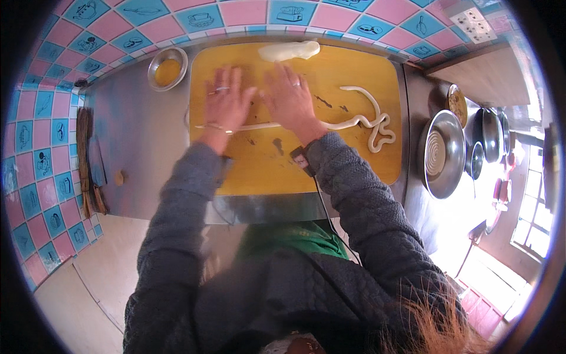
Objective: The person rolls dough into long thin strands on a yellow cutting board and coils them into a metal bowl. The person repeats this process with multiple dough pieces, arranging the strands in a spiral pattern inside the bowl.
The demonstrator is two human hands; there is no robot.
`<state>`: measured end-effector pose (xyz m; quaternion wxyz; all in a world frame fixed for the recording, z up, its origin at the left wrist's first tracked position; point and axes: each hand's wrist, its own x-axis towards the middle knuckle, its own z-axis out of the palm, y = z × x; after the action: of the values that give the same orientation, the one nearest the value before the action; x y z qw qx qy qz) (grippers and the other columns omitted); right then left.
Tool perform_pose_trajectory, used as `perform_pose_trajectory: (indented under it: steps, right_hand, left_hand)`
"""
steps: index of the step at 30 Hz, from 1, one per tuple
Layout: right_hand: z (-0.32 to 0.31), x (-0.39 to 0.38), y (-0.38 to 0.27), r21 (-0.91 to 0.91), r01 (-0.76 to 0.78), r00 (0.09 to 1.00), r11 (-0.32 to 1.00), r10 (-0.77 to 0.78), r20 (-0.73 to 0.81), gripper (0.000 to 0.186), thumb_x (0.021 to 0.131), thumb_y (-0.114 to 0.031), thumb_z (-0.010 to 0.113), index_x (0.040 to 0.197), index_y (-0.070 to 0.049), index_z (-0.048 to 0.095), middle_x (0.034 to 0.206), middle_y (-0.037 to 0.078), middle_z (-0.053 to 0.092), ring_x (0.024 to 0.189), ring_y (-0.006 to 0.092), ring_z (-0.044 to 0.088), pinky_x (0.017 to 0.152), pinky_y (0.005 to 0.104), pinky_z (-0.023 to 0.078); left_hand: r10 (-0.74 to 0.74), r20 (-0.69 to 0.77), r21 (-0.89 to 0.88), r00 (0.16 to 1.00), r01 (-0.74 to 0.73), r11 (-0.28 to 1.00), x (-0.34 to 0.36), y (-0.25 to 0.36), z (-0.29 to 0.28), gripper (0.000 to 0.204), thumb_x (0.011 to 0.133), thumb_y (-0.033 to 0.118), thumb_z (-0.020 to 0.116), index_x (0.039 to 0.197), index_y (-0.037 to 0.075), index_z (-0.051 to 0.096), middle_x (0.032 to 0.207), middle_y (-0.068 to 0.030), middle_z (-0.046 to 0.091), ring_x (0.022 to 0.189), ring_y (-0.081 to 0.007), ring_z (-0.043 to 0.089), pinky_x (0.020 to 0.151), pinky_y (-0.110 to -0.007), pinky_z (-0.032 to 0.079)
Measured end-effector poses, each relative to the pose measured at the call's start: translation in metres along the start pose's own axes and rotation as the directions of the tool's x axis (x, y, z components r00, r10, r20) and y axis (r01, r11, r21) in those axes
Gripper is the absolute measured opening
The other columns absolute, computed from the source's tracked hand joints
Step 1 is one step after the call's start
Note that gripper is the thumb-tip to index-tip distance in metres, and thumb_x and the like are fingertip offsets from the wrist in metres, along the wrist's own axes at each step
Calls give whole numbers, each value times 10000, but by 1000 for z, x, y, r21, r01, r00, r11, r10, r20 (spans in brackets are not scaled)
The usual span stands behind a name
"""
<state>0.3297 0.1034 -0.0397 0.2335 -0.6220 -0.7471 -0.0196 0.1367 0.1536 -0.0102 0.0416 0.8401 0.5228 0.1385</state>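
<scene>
Right of the yellow board [259, 174], a large bowl [453, 134] is sitting; over the board's dough rope [345, 124], the left hand [227, 99] and right hand [290, 101] are spreading unclenched; left of the board, a small bowl [152, 71] is holding something yellow [168, 73].

Kitchen, pink and blue tiles [289, 13] with kitchenware drawings, steel counter [141, 130], metal bowls [453, 171], dough [289, 52] on yellow board [348, 168]

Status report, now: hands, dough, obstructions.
Left hand and right hand open, palms down over dough rope. Rope's right stretch bent in loose curves on yellow board. White dough lump at board's far edge, clear of rope.
</scene>
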Motion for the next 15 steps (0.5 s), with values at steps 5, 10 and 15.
perform_pose_trajectory:
  steps: [5,10,15]
  right_hand:
    - [-77,-74,-24,33,-117,967,993,106,233,652,900,-322,623,1467,-34,481,1561,173,429,1473,340,360,1166,507,327]
    - [-130,-136,-54,86,-144,809,986,68,583,717,877,-351,640,1495,-36,456,1608,175,374,1509,346,312,1204,500,279]
    - [-74,-63,-2,-66,-120,989,991,126,81,725,906,-351,634,1479,36,417,1564,191,400,1426,351,396,1174,491,326]
  left_hand:
    - [212,153,-175,965,-184,967,-61,79,-17,752,1021,510,452,1535,-30,353,1632,-230,287,1531,-369,240,1243,-547,148]
    - [355,279,-285,892,-276,918,-134,40,-39,747,1010,442,497,1584,16,283,1666,-201,224,1552,-362,189,1252,-544,118]
    - [51,-3,-91,999,-51,995,-35,25,-8,684,1044,373,463,1605,52,239,1673,-156,232,1554,-347,180,1260,-539,90]
